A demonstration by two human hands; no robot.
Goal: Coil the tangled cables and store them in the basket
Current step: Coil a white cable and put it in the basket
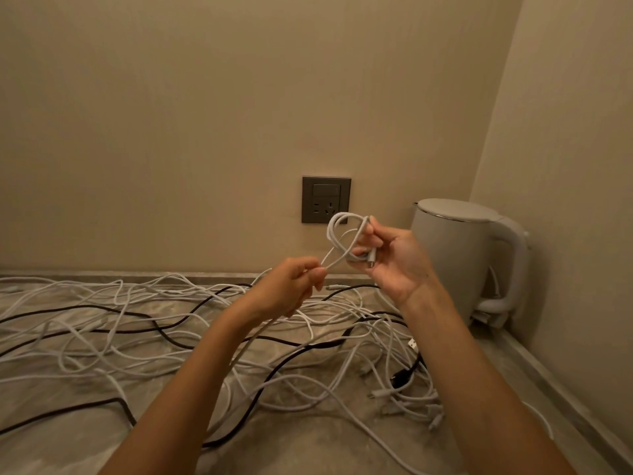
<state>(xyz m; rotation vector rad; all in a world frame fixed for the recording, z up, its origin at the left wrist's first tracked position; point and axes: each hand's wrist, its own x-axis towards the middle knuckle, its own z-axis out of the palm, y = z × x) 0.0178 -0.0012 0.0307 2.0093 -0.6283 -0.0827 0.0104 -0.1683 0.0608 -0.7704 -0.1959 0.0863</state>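
Pinching white cable (pixel 332 259): left grip (pixel 291 286) | right grip (pixel 394 265) clutching its loops | marble counter (pixel 308 440), beige wall (pixel 239 97), kettle (pixel 455 255)

A head-worn camera is looking forward and down, close over the left hand (pixel 291 286) and right hand (pixel 394 269), toward the countertop (pixel 51 454) and wall (pixel 239 97).

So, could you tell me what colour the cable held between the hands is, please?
The held cable is white, clearest in the head view.
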